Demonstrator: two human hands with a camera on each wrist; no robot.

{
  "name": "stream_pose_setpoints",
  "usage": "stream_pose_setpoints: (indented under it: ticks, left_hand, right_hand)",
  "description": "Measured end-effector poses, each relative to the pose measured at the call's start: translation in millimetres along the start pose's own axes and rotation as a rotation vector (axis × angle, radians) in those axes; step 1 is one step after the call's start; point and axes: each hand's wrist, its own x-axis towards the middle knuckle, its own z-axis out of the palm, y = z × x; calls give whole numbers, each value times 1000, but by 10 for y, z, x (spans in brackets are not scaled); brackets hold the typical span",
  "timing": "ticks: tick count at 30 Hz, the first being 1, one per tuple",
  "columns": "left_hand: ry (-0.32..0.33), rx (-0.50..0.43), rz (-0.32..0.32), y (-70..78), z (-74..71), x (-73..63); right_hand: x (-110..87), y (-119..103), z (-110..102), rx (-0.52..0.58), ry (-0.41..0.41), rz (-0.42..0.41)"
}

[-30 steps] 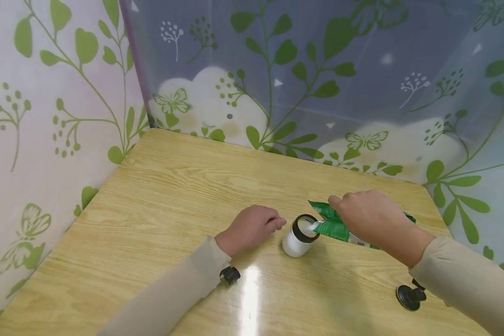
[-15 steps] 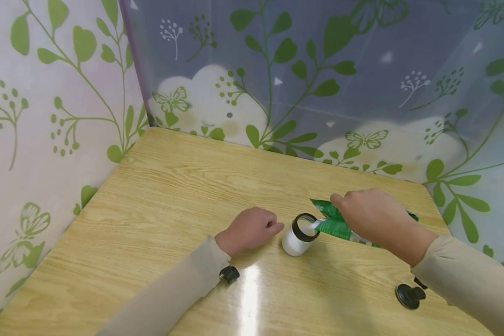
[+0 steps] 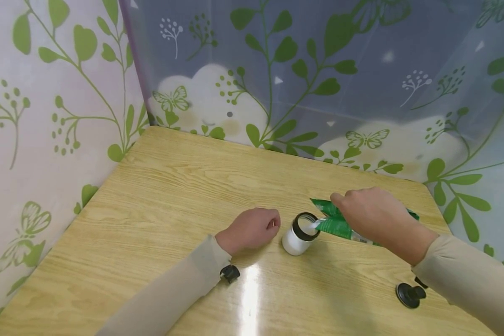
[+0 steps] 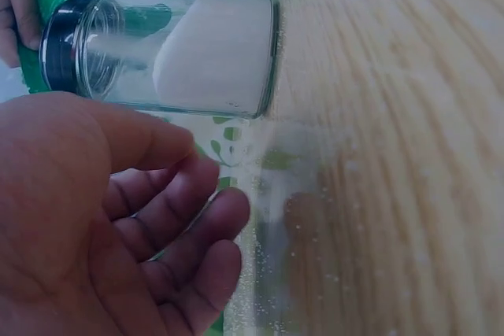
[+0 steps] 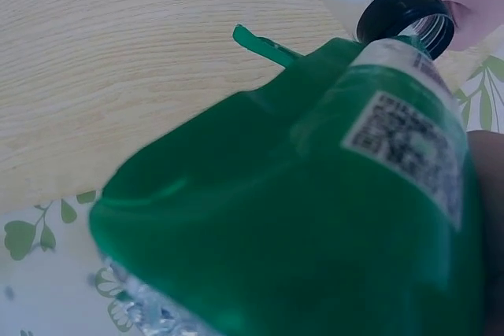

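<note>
A clear glass jar [image 3: 295, 243] with a black collar stands upright on the table, its mouth uncovered. White grains [image 4: 216, 57] fill the lower part, and a pale stream falls inside. My right hand [image 3: 374, 219] grips a green bag [image 3: 335, 227], tilted so that its torn spout lies at the jar's mouth. The right wrist view shows the green bag [image 5: 276, 194] large, with a printed code on its side. Left of the jar, my left hand [image 3: 249, 229] hovers close without touching it. Its fingers [image 4: 224, 214] are loosely curled around nothing.
Scattered grains [image 4: 268, 289] lie on the wooden table [image 3: 185, 186] near the jar. A black round piece with a knob [image 3: 409, 295] is below my right wrist. Leaf-patterned walls [image 3: 243, 93] border the table at the back and both sides.
My left hand's fingertips have drawn in a little, away from the jar. My right hand and the green bag stay almost still at the jar's mouth.
</note>
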Motion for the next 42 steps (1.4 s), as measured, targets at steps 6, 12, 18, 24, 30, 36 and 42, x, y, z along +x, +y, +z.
stream_pose_setpoints:
  ticks: [6,12,18,24,30,36,42]
  left_hand:
    - [-46,23,5,-4,9,-9]
    - [-27,27,4,-4,14,-7]
    - [-41,20,-5,-26,38,-4]
    - [-51,25,-11,-41,50,-8]
    - [-62,19,-18,-35,38,-10]
    - [-67,11,-17,-24,23,-13]
    - [-72,9,-19,-35,28,-27]
  right_hand:
    - [-8,4,5,-4,5,-2]
    - [-11,5,8,-8,7,-10]
    - [-2,13,6,-1,19,-16]
    - [21,8,-22,-1,17,-16]
    - [38,19,-54,-7,7,-30]
    - [36,29,-62,-26,29,-50]
    - [49,14,-71,-22,4,-46]
